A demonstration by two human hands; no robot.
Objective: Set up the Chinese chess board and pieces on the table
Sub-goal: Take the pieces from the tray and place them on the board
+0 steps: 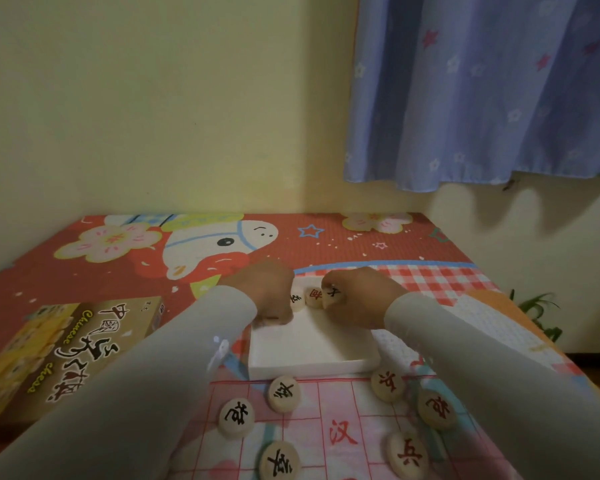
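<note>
Red cartoon mat (343, 244); right hand (357, 299) pinches a piece (333, 295); left hand (264, 292) curled, contents unclear.

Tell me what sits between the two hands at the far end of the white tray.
In the head view, a red-marked chess piece lies between the left hand and right hand, inside the white tray; a black-marked piece touches the left hand.
</note>
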